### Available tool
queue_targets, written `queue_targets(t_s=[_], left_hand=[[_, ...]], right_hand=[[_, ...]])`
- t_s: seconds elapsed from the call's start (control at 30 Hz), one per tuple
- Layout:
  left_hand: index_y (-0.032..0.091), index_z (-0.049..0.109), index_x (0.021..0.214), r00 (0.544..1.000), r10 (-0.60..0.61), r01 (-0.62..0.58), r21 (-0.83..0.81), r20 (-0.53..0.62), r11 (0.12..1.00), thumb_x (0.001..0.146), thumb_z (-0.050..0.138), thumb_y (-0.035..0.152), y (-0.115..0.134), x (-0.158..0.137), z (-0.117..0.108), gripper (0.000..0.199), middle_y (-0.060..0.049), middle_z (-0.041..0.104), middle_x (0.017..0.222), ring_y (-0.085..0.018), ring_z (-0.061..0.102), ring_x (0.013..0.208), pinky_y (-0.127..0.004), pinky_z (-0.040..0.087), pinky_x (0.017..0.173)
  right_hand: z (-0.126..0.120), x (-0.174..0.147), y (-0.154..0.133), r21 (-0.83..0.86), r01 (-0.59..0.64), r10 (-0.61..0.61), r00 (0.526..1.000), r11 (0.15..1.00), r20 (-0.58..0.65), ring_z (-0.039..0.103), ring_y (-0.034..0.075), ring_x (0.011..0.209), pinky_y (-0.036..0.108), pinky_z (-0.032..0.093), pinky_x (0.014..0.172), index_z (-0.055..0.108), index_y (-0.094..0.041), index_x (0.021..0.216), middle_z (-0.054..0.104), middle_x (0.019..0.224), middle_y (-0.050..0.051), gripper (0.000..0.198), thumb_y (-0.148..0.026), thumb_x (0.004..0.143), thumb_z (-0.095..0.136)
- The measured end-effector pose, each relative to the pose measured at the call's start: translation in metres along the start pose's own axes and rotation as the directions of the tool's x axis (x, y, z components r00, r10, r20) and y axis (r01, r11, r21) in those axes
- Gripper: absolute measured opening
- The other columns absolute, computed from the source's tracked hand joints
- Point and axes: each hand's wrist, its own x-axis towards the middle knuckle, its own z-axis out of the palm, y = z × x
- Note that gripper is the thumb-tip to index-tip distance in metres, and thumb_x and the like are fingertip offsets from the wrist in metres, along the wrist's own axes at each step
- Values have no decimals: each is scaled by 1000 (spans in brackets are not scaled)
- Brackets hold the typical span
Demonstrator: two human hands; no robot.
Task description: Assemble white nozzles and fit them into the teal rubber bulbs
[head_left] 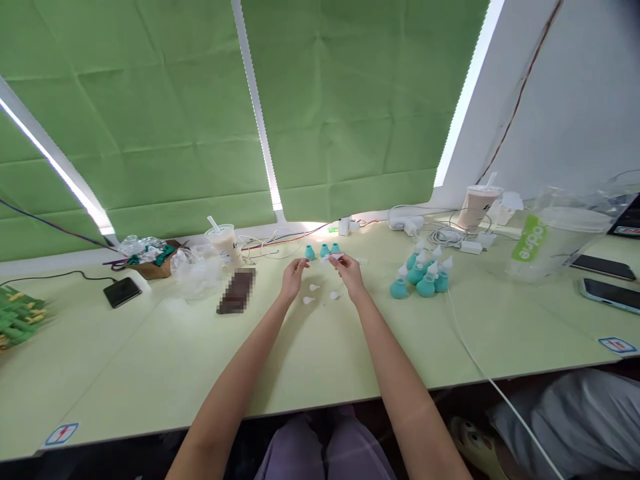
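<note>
My right hand (349, 272) pinches a small white nozzle (336, 257) between thumb and fingers, partly covered by them. To its left my left hand (294, 277) is closed, fingertips together, and I cannot make out what is in it. Just beyond the hands stand three teal rubber bulbs (310, 253) with no nozzles on top. Three loose white nozzles (314, 287) lie on the table between my forearms. Right of my right hand, several teal bulb syringes (426, 285) with white tips stand grouped together.
Left of my hands are a pixelated dark object (237, 291), a clear plastic bag (197, 272) and a drink cup (223, 243). Chargers and cables (450, 235) lie at the back right, near another drink cup (477, 205). A large plastic cup (555, 240) and phones (610, 293) are far right.
</note>
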Motion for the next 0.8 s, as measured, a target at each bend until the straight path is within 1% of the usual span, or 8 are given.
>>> queue_targets(t_s=[0.07, 0.13, 0.23, 0.37, 0.43, 0.6, 0.7, 0.8], left_hand=[[16, 56, 109, 994, -84, 95, 157, -77, 983, 84, 47, 33, -9, 28, 0, 32, -8, 63, 104, -17, 57, 92, -29, 42, 82], [15, 53, 114, 988, -114, 134, 205, -108, 970, 75, 60, 33, -16, 54, 2, 43, -12, 60, 112, -24, 52, 106, -34, 39, 89], [15, 55, 111, 978, -161, 190, 240, -132, 952, 65, 70, 35, -25, 79, 12, 52, -14, 59, 115, -31, 45, 117, -39, 38, 92], [17, 62, 91, 980, -158, 181, 223, -117, 958, 67, 67, 30, -33, 88, 29, 28, -10, 65, 104, -28, 52, 109, -38, 40, 90], [18, 61, 89, 984, -133, 155, 197, -119, 968, 69, 64, 29, -37, 88, 34, 23, -10, 65, 104, -26, 56, 104, -37, 41, 88], [17, 57, 97, 993, -62, 74, 116, -104, 990, 68, 65, 27, -35, 77, 27, 31, -7, 65, 104, -18, 60, 95, -28, 46, 82], [18, 57, 102, 998, 11, -9, 30, -61, 1000, 67, 66, 29, -22, 52, 17, 37, -5, 64, 103, -15, 59, 85, -25, 48, 73], [19, 60, 105, 996, 73, -74, -21, -45, 997, 73, 59, 30, -1, 11, 13, 33, -6, 61, 100, -14, 56, 82, -26, 48, 73]], right_hand=[[-5, 6, 4, 42, -27, 33, 990, 999, -136, 49, 12, 63, 23, 37, 49, 65, -17, 83, 61, 75, 2, 41, -52, 62, 65], [-8, 10, 8, 70, -60, 73, 979, 996, -193, 50, 11, 61, 21, 35, 45, 63, -17, 82, 60, 76, 3, 43, -54, 61, 64], [-7, 11, 10, 122, -116, 134, 980, 986, -146, 54, 11, 59, 20, 34, 42, 59, -18, 83, 62, 82, 4, 44, -55, 60, 64], [0, 9, 7, 174, -159, 161, 987, 972, 0, 60, 11, 54, 19, 38, 41, 55, -19, 88, 64, 92, 5, 40, -52, 64, 62], [2, 8, 6, 172, -167, 164, 986, 971, 34, 60, 10, 53, 19, 40, 42, 55, -20, 89, 64, 92, 5, 37, -48, 67, 61], [3, 7, 2, 194, -170, 165, 985, 966, 43, 58, 9, 58, 17, 40, 42, 59, -20, 96, 65, 91, 4, 37, -42, 66, 62], [3, 4, -2, 224, -137, 117, 988, 965, 104, 57, 10, 63, 18, 42, 44, 59, -21, 102, 66, 91, 4, 42, -42, 66, 63], [5, 2, -6, 208, -71, 40, 988, 976, 152, 57, 11, 68, 19, 43, 45, 60, -21, 101, 65, 91, 4, 43, -46, 66, 62]])
